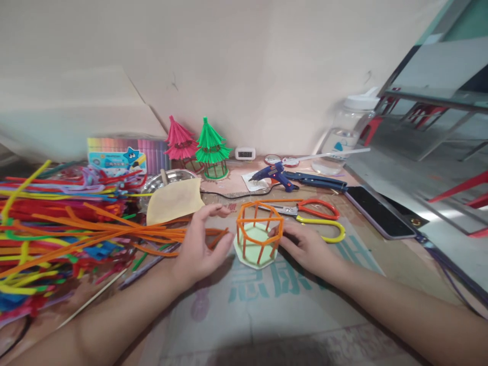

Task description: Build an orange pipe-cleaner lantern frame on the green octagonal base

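A small cage of orange pipe cleaners (260, 240) stands upright on a pale green, many-sided base (251, 262) in front of me. Its top is an open ring joined to the base by several short posts. My right hand (305, 246) pinches it at the right side, fingertips partly hidden behind a post. To the left of it, my left hand (204, 244) is open, thumb and fingers curved apart, not touching the cage. Loose orange pipe cleaners (152, 231) lie beside and behind that hand.
Behind are scissors (318, 208), a blue glue gun (272, 175), blue pliers-like tool (316, 180) and a phone (379, 211). Pink (180, 140) and green (211, 147) roofed models stand near the wall. A bottle (339, 134) is at right; mixed pipe cleaners (57, 223) cover the left.
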The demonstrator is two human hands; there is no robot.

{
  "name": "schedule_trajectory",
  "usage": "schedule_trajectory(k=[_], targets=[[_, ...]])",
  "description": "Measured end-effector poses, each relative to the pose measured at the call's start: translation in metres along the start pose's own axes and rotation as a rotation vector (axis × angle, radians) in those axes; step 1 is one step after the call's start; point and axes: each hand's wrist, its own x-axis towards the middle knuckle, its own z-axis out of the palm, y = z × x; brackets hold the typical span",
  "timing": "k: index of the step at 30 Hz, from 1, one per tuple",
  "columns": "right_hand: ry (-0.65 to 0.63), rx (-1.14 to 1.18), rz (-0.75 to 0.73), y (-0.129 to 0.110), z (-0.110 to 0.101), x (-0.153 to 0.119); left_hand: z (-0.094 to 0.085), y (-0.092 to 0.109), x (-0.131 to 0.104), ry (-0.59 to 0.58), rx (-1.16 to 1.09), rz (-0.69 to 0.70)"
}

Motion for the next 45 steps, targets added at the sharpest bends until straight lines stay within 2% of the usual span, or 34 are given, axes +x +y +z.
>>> schedule_trajectory(k=[2,4,7,14,20,23,27,32,37,42,45], targets=[[0.025,0.03,0.028,0.004,0.001,0.002,0.002,-0.006,0.002,0.036,-0.085,-0.159],[0.051,0.075,0.069,0.009,0.003,0.005,0.005,-0.012,0.006,0.036,-0.079,-0.329],[0.091,0.136,0.117,0.019,0.006,0.008,0.008,-0.017,0.011,-0.012,-0.036,-0.421],[0.122,0.125,0.076,0.03,0.011,0.013,0.013,-0.02,0.011,-0.058,0.035,-0.408],[0.141,0.095,0.054,0.029,0.014,0.016,0.005,-0.007,-0.002,-0.108,0.097,-0.341],[0.154,0.065,0.02,0.026,0.015,0.019,0.001,-0.002,-0.009,-0.071,0.135,-0.293],[0.146,0.024,-0.031,0.023,0.013,0.021,0.002,-0.007,-0.011,-0.035,0.157,-0.255],[0.107,-0.019,-0.042,0.025,0.01,0.016,0.006,-0.016,-0.012,-0.091,0.155,-0.286],[0.082,-0.038,-0.054,0.023,0.009,0.013,0.007,-0.017,-0.013,-0.131,0.124,-0.338],[0.092,-0.032,-0.067,0.018,0.01,0.009,0.007,-0.013,-0.01,-0.082,0.138,-0.329],[0.16,-0.039,-0.046,0.02,0.008,0.008,0.007,-0.013,-0.01,-0.067,0.143,-0.325]])
